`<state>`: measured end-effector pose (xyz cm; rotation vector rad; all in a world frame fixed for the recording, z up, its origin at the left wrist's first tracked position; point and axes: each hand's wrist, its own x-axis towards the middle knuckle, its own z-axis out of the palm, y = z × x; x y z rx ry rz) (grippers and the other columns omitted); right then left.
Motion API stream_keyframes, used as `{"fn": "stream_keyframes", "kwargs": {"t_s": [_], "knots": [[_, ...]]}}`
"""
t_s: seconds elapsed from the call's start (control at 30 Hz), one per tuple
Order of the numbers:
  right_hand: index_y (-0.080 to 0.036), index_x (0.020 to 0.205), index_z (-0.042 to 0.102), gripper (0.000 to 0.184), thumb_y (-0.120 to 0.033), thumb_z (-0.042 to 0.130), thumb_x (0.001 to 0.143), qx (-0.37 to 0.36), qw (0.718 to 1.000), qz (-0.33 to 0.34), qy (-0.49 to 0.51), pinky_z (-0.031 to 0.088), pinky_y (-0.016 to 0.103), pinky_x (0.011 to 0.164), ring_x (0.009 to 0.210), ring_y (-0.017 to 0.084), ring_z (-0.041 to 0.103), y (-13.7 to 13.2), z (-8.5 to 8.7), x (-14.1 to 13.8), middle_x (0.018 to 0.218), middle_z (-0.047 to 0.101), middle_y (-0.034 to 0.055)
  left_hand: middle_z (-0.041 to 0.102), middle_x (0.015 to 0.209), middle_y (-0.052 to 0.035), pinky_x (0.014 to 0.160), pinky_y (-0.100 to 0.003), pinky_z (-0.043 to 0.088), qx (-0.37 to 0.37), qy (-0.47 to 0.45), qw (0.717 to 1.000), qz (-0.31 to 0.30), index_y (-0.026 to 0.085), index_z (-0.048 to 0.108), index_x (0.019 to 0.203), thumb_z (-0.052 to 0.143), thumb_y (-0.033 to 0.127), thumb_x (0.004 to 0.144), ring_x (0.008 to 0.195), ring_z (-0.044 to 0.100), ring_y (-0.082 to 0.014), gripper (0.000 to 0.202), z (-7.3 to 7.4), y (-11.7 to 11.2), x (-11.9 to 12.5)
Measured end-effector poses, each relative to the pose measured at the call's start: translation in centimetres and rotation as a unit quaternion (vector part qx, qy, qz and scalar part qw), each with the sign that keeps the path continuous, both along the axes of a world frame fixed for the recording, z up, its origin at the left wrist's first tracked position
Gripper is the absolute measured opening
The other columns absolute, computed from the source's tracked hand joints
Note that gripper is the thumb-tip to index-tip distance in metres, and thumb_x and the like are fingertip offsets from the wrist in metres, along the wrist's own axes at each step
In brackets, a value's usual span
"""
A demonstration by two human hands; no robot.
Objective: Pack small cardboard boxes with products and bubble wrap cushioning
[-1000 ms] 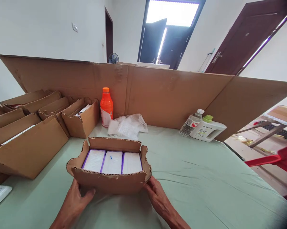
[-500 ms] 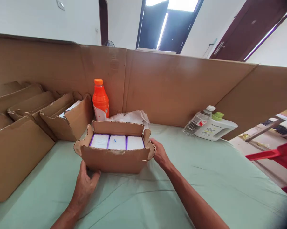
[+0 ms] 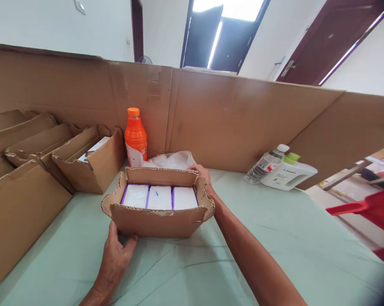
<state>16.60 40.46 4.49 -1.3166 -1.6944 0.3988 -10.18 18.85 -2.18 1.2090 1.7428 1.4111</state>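
A small open cardboard box [image 3: 156,221] sits on the pale green tablecloth [image 3: 274,246] in front of me. Inside it lie three white packs with purple edges [image 3: 160,196], side by side. My left hand [image 3: 117,255] rests against the box's near left corner, fingers curled on the cardboard. My right hand [image 3: 204,178] reaches past the right side and grips the far right corner of the box.
Several open cardboard boxes [image 3: 86,161] crowd the left side. An orange bottle [image 3: 135,138] and crumpled plastic wrap [image 3: 171,160] stand behind the box. A water bottle [image 3: 266,163] and a white jug [image 3: 289,173] lie at the right. A tall cardboard wall [image 3: 230,119] closes the back.
The box has been pushed away from me toward the orange bottle. My right hand has slid from the near right corner to the far right corner.
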Motion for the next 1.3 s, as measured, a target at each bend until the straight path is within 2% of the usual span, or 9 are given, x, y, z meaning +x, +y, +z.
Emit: {"fn": "stream_keyframes", "kwargs": {"t_s": [0.13,0.27,0.37,0.5,0.63,0.8,0.97,1.13,1.3], "knots": [[-0.017,0.092,0.062,0.035,-0.047,0.046,0.083,-0.022,0.994,-0.088,0.061,0.049,0.029,0.061,0.067,0.018,0.061,-4.2,2.0,5.3,0.076,0.067,0.004,0.063,0.116,-0.0108,0.091,-0.04,0.051,-0.023,0.007,1.0,-0.014,0.02,0.045,0.127,0.061,0.043,0.077,0.102,0.063,-0.028,0.057,0.7,-0.3,-0.1],[-0.014,0.106,0.059,0.047,-0.046,0.05,0.074,-0.092,0.977,-0.176,0.083,0.043,0.027,0.049,0.054,0.017,0.056,-13.4,0.5,11.1,0.062,0.061,-0.0007,0.06,0.126,-0.0134,0.102,-0.044,0.046,-0.012,0.006,1.0,-0.022,0.018,0.041,0.136,0.061,0.042,0.079,0.117,0.059,-0.031,0.065,1.1,-0.6,-0.1],[-0.015,0.101,0.063,0.045,-0.045,0.056,0.068,-0.161,0.965,-0.195,0.07,0.042,0.028,0.047,0.048,0.016,0.053,-20.9,-0.8,13.8,0.057,0.06,-0.0026,0.059,0.127,-0.0127,0.106,-0.044,0.044,0.01,0.007,1.0,-0.026,0.019,0.04,0.138,0.062,0.04,0.079,0.119,0.057,-0.0302,0.066,1.0,-0.7,0.0],[-0.023,0.095,0.069,0.036,-0.046,0.061,0.069,-0.178,0.953,-0.238,-0.062,0.049,0.033,0.062,0.072,0.022,0.066,-26.7,-0.2,15.7,0.092,0.073,0.0047,0.061,0.122,-0.012,0.098,-0.042,0.048,0.028,0.017,0.999,-0.012,0.018,0.043,0.138,0.059,0.038,0.079,0.116,0.058,-0.029,0.064,1.1,-0.8,-0.1],[-0.024,0.103,0.068,0.034,-0.048,0.055,0.082,-0.125,0.969,-0.171,-0.13,0.053,0.036,0.069,0.094,0.025,0.067,-26.3,1.3,13.7,0.118,0.068,0.0089,0.062,0.12,-0.0126,0.082,-0.038,0.052,0.022,0.058,0.998,0.021,0.018,0.041,0.142,0.058,0.042,0.078,0.103,0.062,-0.0273,0.071,1.7,-0.9,-0.9],[-0.024,0.131,0.056,0.05,-0.043,0.057,0.085,-0.154,0.986,0.013,-0.054,0.055,0.037,0.078,0.107,0.025,0.065,-21.8,0.7,6.1,0.133,0.062,0.0117,0.063,0.096,-0.0059,0.073,-0.037,0.051,0.019,0.174,0.983,0.051,0.018,0.052,0.133,0.056,0.047,0.076,0.079,0.061,-0.0235,0.065,1.8,-0.8,-2.2],[-0.019,0.129,0.054,0.054,-0.048,0.058,0.084,-0.19,0.975,0.111,-0.006,0.052,0.036,0.075,0.103,0.026,0.064,-19.7,-1.2,0.9,0.126,0.065,0.0134,0.061,0.077,0.0009,0.061,-0.032,0.05,-0.023,0.077,0.997,0.011,0.016,0.049,0.135,0.061,0.05,0.073,0.058,0.059,-0.0175,0.071,0.5,-0.5,-2.4],[-0.017,0.112,0.058,0.036,-0.042,0.052,0.087,-0.183,0.982,0.053,-0.011,0.05,0.034,0.068,0.074,0.019,0.06,-18.9,-1.6,-0.7,0.104,0.069,0.0092,0.062,0.115,-0.0098,0.082,-0.036,0.054,0.011,-0.036,0.998,-0.059,0.022,0.029,0.152,0.069,0.042,0.074,0.085,0.067,-0.0189,0.09,-1.5,0.0,-2.5],[-0.02,0.135,0.048,0.051,-0.033,0.052,0.086,-0.13,0.989,0.06,-0.037,0.055,0.039,0.082,0.11,0.025,0.064,-19.0,-2.2,1.6,0.131,0.063,0.0127,0.047,0.145,-0.0153,0.1,-0.044,0.048,0.032,-0.13,0.985,-0.105,0.027,0.022,0.155,0.073,0.039,0.074,0.112,0.062,-0.0241,0.096,-2.7,0.4,-2.4]]}}
